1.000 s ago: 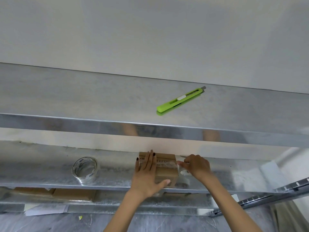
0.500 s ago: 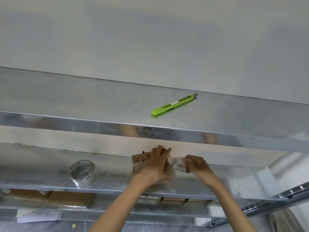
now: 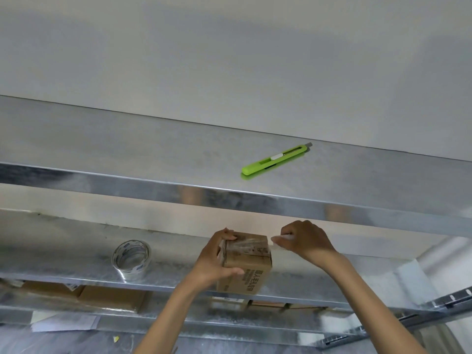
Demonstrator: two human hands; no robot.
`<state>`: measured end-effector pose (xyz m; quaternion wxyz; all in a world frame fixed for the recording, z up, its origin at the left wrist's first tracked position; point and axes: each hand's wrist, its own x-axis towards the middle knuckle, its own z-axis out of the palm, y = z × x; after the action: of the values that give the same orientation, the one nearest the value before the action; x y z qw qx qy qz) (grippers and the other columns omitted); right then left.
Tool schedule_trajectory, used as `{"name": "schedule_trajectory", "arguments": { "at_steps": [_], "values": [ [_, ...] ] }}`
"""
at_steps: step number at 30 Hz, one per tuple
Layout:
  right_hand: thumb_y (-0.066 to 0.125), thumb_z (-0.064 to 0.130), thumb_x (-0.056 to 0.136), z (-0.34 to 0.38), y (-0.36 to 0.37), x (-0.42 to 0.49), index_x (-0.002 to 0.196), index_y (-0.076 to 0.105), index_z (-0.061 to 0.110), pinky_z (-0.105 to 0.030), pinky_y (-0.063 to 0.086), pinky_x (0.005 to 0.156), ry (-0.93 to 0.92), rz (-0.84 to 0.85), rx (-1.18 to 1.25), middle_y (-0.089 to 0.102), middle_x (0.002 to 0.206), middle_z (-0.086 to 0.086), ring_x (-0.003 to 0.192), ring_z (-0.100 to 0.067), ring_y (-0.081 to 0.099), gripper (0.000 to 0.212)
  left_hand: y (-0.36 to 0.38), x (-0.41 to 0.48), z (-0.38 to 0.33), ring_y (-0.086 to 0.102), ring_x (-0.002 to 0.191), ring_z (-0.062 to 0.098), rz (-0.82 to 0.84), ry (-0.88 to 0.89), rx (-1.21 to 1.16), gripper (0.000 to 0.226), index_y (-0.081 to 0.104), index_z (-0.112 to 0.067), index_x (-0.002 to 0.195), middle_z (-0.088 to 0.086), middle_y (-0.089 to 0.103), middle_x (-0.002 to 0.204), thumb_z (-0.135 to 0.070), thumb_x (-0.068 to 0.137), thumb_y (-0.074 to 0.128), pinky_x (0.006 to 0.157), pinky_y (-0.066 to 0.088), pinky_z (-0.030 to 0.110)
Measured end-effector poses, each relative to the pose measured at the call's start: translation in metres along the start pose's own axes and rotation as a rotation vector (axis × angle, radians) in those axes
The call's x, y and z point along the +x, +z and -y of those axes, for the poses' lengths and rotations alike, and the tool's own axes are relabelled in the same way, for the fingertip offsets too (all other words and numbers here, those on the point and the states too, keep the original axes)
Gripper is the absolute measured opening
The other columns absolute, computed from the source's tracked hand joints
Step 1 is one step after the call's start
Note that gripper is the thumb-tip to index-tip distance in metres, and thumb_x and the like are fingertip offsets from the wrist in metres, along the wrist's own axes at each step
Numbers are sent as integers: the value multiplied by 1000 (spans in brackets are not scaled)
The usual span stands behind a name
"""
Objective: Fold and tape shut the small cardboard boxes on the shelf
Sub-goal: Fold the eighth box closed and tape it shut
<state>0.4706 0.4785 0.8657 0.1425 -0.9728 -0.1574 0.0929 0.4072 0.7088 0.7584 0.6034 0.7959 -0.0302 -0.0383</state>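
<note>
Head view: small cardboard box (image 3: 245, 264) at front edge of middle metal shelf (image 3: 63, 251), clear tape (image 3: 245, 245) across its top. Left hand (image 3: 214, 261) fingers grip its left side; right hand (image 3: 306, 241) fingers pinch the tape end just beside it. Tape roll (image 3: 131, 259) stands to the left. Green cutter (image 3: 275, 159) lies on upper shelf (image 3: 127, 146), pale wall (image 3: 229, 60) behind. Flat cardboard (image 3: 112, 300) on shelf below.

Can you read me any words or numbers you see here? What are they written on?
Nothing can be read clearly.
On the small cardboard box, front side: one dark printed line, upside down and blurred, unreadable.
On the same box, top side under the clear tape: dark print, too blurred.
On the tape roll, inner ring: marks too small to read.
On the green cutter: no text visible.
</note>
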Motion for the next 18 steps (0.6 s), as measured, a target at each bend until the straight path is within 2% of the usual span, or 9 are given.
{"name": "schedule_trajectory", "arguments": {
  "at_steps": [3, 6, 8, 9, 10, 12, 13, 15, 18],
  "values": [
    [60, 48, 85, -1, 23, 5, 47, 44, 23, -25, 33, 52, 57, 53, 44, 45, 51, 6, 51, -8, 44, 48, -3, -6, 9, 41, 119, -14, -4, 4, 33, 75, 45, -32, 115, -26, 41, 132, -32, 56, 90, 92, 33, 1],
    [61, 55, 83, -9, 44, 12, 51, 55, 21, -25, 39, 55, 128, 130, 136, 57, 55, 4, 51, -10, 50, 47, -5, -10, 9, 40, 118, -13, 27, 5, 75, 74, 40, -33, 115, -20, 41, 131, -27, 60, 89, 93, 32, 1],
    [61, 56, 83, -14, 49, 16, 54, 61, 20, -26, 41, 57, 154, 185, 199, 62, 57, 2, 50, -10, 51, 46, -9, -8, 3, 37, 123, -9, 64, 34, 187, 75, 34, -35, 116, -18, 37, 134, -34, 62, 86, 103, 35, 16],
    [61, 55, 84, -15, 48, 17, 56, 62, 21, -26, 41, 57, 156, 213, 221, 61, 57, 3, 50, -10, 50, 44, -12, -5, 0, 29, 132, -3, 75, 58, 317, 77, 31, -35, 119, -16, 31, 140, -42, 63, 83, 111, 31, 31],
    [60, 53, 85, -15, 48, 17, 58, 63, 21, -26, 40, 56, 150, 238, 252, 60, 56, 5, 48, -10, 48, 42, -13, -1, -4, 14, 142, 7, 99, 62, 507, 82, 29, -31, 125, -13, 20, 149, -49, 64, 80, 117, 19, 44],
    [59, 49, 88, -13, 47, 16, 62, 64, 20, -24, 37, 52, 136, 277, 306, 57, 55, 5, 46, -12, 44, 39, -11, 8, -17, -22, 143, 14, 173, 59, 861, 97, 19, -22, 140, -14, -5, 155, -57, 66, 72, 116, -7, 55],
    [59, 48, 89, -13, 46, 16, 63, 65, 19, -23, 37, 51, 128, 288, 313, 57, 55, 4, 46, -12, 44, 39, -4, 10, -25, -28, 141, 17, 217, 81, 961, 104, 11, -21, 145, -13, -12, 155, -60, 67, 69, 114, -12, 57],
    [59, 47, 88, -15, 46, 17, 63, 66, 18, -23, 39, 51, 117, 308, 314, 58, 57, -3, 46, -14, 45, 39, 17, 12, -37, -22, 144, 22, 288, 155, 1070, 111, -3, -27, 149, -5, -13, 158, -64, 69, 65, 112, -11, 61],
    [61, 49, 87, -20, 42, 14, 66, 68, 15, -19, 41, 54, 109, 335, 361, 58, 55, -7, 45, -12, 48, 40, 39, 17, -36, 9, 144, 28, 237, 221, 1170, 107, -3, -22, 151, 5, 9, 157, -60, 75, 63, 111, -2, 62]
  ]
}}
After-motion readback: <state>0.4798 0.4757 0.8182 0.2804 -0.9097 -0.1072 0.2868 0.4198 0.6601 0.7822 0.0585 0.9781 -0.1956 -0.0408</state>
